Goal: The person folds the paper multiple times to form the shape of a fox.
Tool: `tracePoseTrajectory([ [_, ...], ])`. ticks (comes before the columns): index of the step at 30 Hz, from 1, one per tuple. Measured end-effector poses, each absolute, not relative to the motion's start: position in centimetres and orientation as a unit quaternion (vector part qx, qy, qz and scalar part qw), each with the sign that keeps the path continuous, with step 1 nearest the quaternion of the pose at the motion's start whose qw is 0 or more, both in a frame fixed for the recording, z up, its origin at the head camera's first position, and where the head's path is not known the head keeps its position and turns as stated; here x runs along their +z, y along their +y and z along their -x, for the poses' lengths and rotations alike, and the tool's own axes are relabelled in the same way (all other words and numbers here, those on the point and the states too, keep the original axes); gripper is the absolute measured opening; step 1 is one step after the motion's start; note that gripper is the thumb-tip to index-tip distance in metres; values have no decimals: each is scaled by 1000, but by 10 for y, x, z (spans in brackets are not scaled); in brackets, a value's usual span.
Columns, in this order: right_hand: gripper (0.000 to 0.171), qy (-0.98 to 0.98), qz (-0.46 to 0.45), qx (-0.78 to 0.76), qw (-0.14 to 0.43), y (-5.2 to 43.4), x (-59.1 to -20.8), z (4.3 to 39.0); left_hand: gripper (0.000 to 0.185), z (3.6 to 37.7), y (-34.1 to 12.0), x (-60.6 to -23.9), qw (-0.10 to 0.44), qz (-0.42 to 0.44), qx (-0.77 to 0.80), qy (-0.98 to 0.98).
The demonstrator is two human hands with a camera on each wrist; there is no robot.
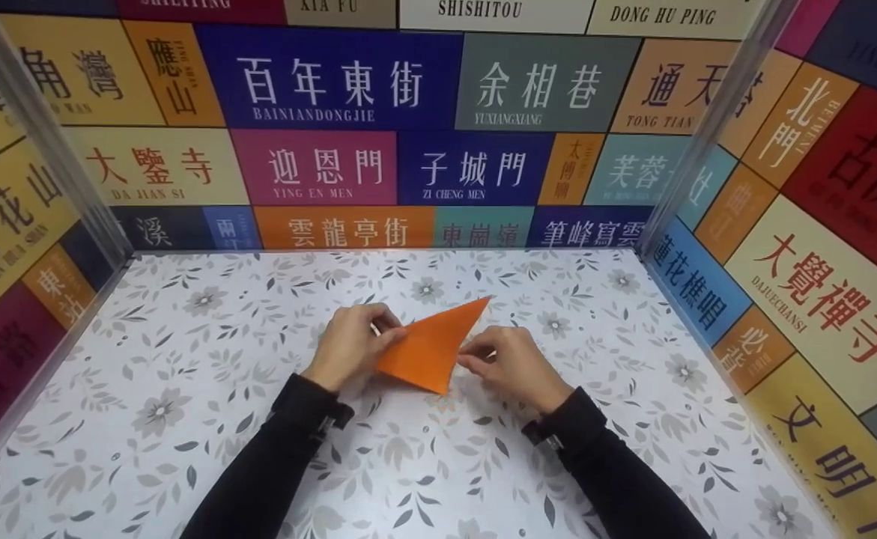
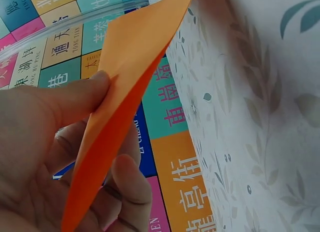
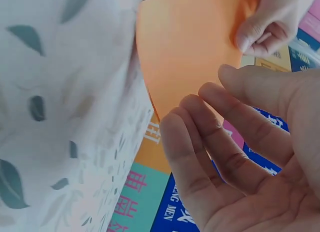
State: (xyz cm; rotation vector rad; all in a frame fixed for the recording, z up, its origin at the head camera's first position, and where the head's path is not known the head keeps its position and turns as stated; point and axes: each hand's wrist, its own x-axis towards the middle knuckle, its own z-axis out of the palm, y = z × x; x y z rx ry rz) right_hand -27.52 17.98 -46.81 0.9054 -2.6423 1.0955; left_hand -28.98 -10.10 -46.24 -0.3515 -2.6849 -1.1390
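Observation:
A folded orange sheet of paper (image 1: 427, 348) is held up over the table in the head view. My left hand (image 1: 352, 340) pinches it at its left side, thumb on the near face and fingers behind. From the left wrist, the paper (image 2: 127, 66) shows two layers parted along one long edge. Beside the paper's right edge is my right hand (image 1: 517, 367), its fingertips close to that edge. In the right wrist view its fingers (image 3: 227, 157) are loosely bent in front of the paper (image 3: 187, 51), with nothing gripped between them and the thumb.
A white table (image 1: 206, 442) with a grey leaf and flower print lies under both hands. Panels with coloured blocks of Chinese lettering (image 1: 326, 78) stand at the back, left and right. Black sleeves (image 1: 255, 464) cover both forearms.

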Motion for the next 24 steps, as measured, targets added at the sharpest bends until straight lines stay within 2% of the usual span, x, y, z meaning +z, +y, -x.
tracePoseTrajectory([
  [5,15,-887,-261,371,90,179,-459,285,10,291,-101,-459,135,114,-403,-898],
  [13,33,-889,-180,406,116,183,-454,292,11,289,-106,-451,187,128,-445,-866],
  [18,38,-874,-162,452,81,183,-457,294,11,287,-108,-445,192,127,-466,-854],
  [24,37,-821,-183,540,28,179,-461,299,12,284,-107,-440,188,137,-482,-845],
])
